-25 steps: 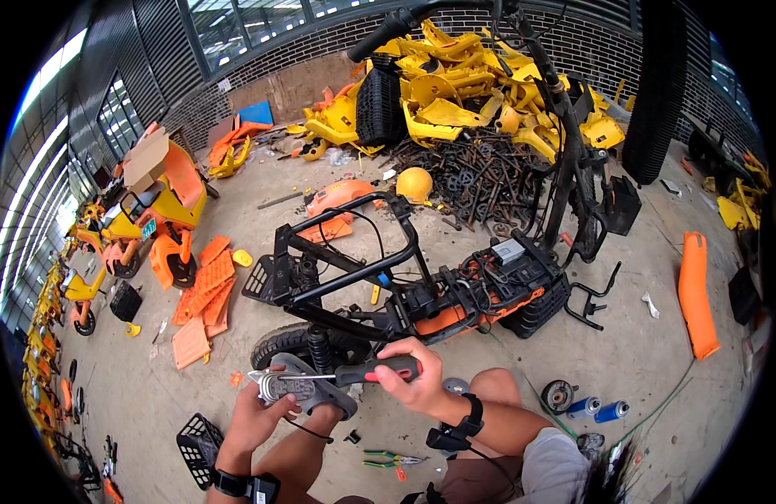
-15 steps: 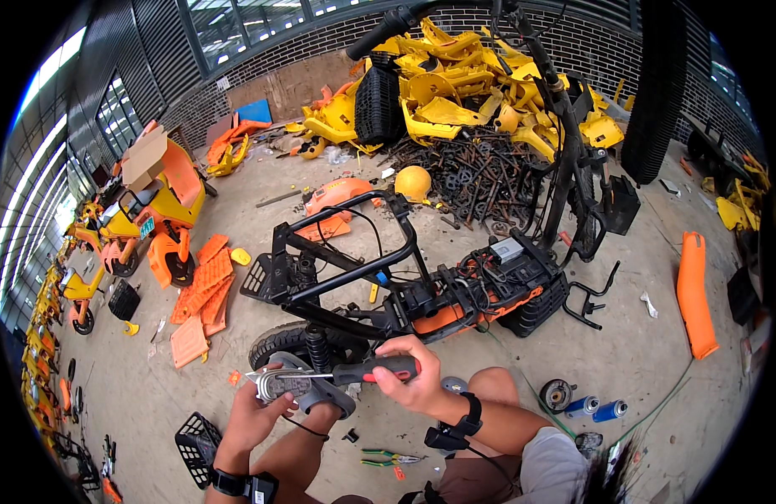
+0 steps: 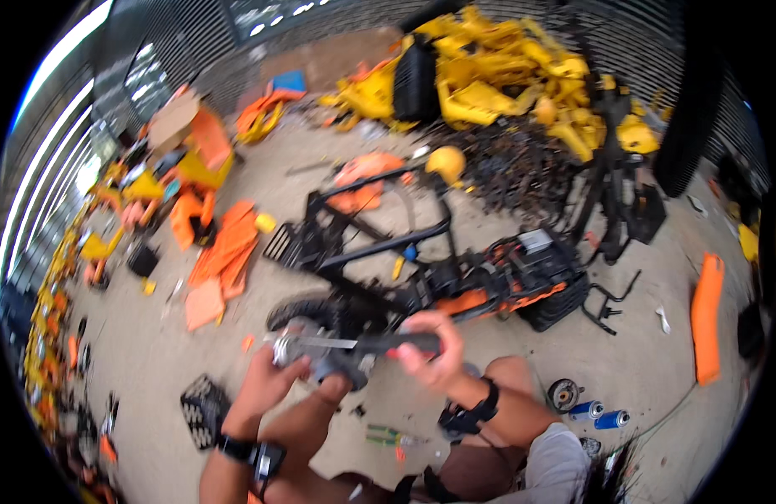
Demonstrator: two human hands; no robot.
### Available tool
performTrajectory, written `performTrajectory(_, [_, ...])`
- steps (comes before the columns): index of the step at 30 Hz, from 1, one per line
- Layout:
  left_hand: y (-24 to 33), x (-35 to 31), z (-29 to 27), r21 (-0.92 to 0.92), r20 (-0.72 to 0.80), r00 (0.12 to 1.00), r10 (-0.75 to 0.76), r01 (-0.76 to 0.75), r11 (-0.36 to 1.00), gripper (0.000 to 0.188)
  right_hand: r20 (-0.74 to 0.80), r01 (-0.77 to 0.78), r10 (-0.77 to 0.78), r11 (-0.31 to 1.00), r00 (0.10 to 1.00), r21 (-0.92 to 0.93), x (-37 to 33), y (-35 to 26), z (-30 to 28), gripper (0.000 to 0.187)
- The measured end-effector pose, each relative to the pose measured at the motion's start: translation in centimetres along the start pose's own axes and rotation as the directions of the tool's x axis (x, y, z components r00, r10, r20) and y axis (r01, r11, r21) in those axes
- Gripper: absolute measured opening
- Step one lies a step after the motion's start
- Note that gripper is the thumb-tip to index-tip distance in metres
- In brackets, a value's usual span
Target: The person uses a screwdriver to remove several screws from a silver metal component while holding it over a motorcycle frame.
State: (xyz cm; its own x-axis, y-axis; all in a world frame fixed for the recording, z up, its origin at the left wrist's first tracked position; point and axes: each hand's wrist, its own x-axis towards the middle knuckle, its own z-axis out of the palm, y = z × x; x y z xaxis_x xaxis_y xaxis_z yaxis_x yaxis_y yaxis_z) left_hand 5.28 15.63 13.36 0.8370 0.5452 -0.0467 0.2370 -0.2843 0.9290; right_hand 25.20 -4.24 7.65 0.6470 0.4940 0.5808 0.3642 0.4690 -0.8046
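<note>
Nearest, green-handled pliers [image 3: 389, 435] lie on the floor between the legs, with two blue cans [image 3: 586, 411] to the right. Just beyond, the left hand [image 3: 268, 380] pinches a small grey part [image 3: 286, 348], and the right hand [image 3: 438, 356] is wrapped around a screwdriver [image 3: 384, 343], its shaft pointing left at the part; blur hides whether they touch. Farther stands a stripped scooter [image 3: 445, 279], then a far heap of yellow panels [image 3: 480, 97].

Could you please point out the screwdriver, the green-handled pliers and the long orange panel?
Screwdriver [image 3: 378, 343]: head view, on the dark handle, near the shaft.
Green-handled pliers [image 3: 399, 438]: head view, around the pivot, which is blurred.
Long orange panel [image 3: 706, 319]: head view, on the middle of its face.
</note>
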Motion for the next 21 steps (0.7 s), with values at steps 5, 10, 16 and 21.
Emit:
performTrajectory(5, [1.8, 0.3, 0.7, -0.071, -0.006, 0.999, -0.038, 0.038, 0.997, 0.045, -0.012, 0.070, -0.070, 0.997, 0.998, 0.028, -0.1, 0.5, -0.1, 0.040])
performTrajectory(10, [1.4, 0.1, -0.6, -0.177, -0.019, 0.999, -0.045, 0.041, 0.983, 0.049, 0.082, 0.206, -0.204, 0.978, 0.976, -0.015, 0.4, 1.0, 0.4, 0.042])
performTrajectory(16, [1.8, 0.1, -0.4, -0.207, -0.045, 0.998, -0.032, 0.022, 0.978, 0.048, 0.086, 0.209, -0.205, 0.977, 0.975, -0.048, 0.3, 0.8, 0.4, 0.035])
performTrajectory(21, [2.1, 0.1, 0.0, -0.157, -0.063, 0.998, 0.008, -0.018, 0.987, 0.048, -0.015, 0.048, -0.048, 0.999, 0.999, -0.004, 0.1, 0.6, 0.4, 0.032])
